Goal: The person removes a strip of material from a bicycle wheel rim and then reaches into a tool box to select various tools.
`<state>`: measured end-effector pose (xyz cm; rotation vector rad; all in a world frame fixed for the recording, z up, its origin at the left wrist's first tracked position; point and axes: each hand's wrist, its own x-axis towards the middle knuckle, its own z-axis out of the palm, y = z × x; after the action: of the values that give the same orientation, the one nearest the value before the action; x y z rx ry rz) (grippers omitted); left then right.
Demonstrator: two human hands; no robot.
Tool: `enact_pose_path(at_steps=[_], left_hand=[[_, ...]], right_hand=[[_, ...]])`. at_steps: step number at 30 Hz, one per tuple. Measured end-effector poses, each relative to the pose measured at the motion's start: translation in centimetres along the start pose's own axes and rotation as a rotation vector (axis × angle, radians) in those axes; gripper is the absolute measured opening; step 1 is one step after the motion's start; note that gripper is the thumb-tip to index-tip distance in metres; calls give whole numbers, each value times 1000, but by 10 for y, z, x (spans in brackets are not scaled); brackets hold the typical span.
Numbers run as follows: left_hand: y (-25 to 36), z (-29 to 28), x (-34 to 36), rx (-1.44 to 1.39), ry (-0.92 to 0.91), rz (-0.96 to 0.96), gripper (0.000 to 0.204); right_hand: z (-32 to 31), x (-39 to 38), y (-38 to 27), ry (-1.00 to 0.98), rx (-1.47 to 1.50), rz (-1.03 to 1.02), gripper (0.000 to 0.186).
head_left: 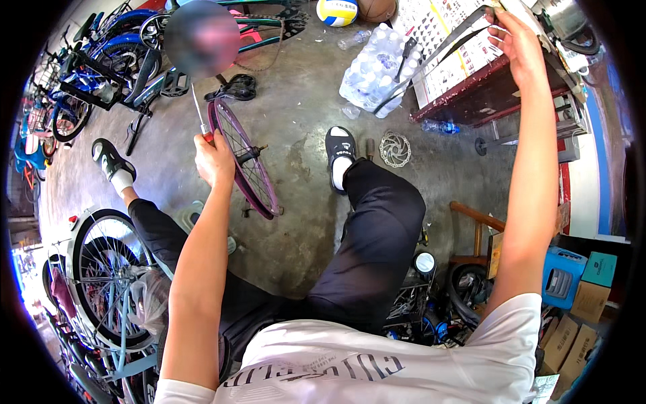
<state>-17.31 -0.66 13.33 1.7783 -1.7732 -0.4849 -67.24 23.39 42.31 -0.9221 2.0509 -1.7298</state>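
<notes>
My left hand (215,160) is closed around the red handle of a screwdriver (207,133), whose long thin shaft points away from me. Right beside that hand, a purple bicycle wheel (250,153) without a tyre leans on edge, its spokes and hub showing; whether the hand touches its rim I cannot tell. Far out to the right, my raised right hand (519,47) pinches a long black strip (464,28) between thumb and fingers. The strip hangs in a slack loop toward the wrapped water bottles.
A pack of water bottles (380,71) stands beside a dark red cabinet (464,94). On the floor lie a brake disc (395,149) and a black saddle (237,87). Bicycles (108,269) crowd the left side. A wooden-handled hammer (478,217) and cardboard boxes (577,347) are at right.
</notes>
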Motion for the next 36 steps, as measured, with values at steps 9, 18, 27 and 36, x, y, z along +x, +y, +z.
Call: enact_pose_path(at_steps=[9,18,27,36], left_hand=[[-14,-9,11,-2,42,-8,38],[-15,-7,13,-44,44,-17,38],[-6,-1,10,-24,24,-9,38],[-1,-9,9,-3,-4,-65,37]], right_hand=[[-41,10,38,107,-133,122,34],[-66,15,121,253,-147,317,36],[-47,-15,242,219,-357,498,40],[110,-50,164,-310,-405,281,43]])
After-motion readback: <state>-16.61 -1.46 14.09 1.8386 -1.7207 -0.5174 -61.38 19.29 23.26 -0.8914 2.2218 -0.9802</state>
